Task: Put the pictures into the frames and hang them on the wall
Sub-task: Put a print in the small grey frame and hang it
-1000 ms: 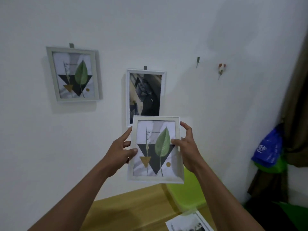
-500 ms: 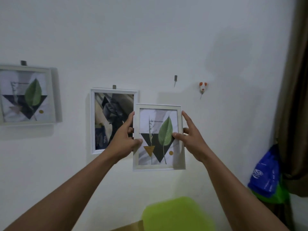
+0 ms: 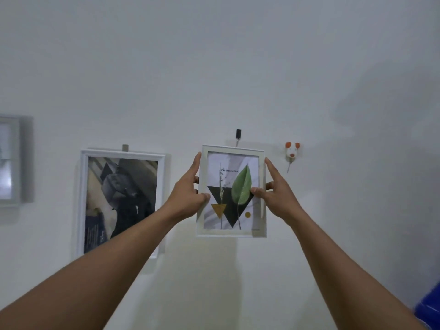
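Note:
I hold a white frame [image 3: 231, 232] with a green-leaf picture upright against the wall. My left hand [image 3: 188, 195] grips its left edge, thumb on the front. On the right edge my right hand [image 3: 276, 192] grips the same way, its thumb pressing the glass. A small dark wall hook [image 3: 238, 135] sticks out just above the frame's top edge. To the left hangs a white frame with a dark picture [image 3: 121, 201] on its own hook. Another grey frame [image 3: 9, 160] shows partly at the far left.
A small mouse-shaped hook [image 3: 292, 152] with orange ears is fixed to the wall right of the held frame. A blue bag [image 3: 429, 306] shows at the lower right corner. The wall above the frames is bare.
Both hands have lifted the leaf frame up and rightward, from in front of the dark picture to just under the free hook. The view has turned right and up.

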### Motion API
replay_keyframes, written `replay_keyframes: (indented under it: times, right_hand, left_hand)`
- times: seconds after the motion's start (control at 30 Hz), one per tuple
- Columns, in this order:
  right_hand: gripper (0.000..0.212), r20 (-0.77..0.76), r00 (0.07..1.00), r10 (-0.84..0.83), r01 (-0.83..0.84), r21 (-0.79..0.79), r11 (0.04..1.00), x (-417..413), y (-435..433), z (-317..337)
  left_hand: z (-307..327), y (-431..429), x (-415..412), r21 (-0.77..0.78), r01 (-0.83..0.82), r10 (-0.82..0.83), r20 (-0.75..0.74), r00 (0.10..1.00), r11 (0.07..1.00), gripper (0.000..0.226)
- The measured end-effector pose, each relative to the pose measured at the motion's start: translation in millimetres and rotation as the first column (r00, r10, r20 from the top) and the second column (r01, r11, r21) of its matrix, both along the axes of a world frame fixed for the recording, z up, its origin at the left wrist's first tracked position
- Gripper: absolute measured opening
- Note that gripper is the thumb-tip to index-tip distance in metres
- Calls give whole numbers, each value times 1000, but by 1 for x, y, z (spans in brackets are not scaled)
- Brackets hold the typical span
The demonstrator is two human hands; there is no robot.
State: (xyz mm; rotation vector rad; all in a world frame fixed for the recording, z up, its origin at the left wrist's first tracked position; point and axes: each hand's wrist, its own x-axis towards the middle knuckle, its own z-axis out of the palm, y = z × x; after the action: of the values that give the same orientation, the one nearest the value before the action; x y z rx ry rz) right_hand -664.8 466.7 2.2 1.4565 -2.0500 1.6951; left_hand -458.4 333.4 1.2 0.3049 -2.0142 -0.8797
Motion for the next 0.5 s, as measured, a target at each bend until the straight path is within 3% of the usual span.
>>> replay_keyframes:
  times: [0.23,0.5]
  right_hand:
    - [87,-3,1000,-3,3,-60,998,-42,-25,28]
    - [86,-23,1000,4,-5,-72,997,-63,-55,42]
  left_hand:
    - [25,-18,-48,-70,-133,132,-29,991,989,107]
    - [35,-37,-78,-47,-169,167,-60,984,984,105]
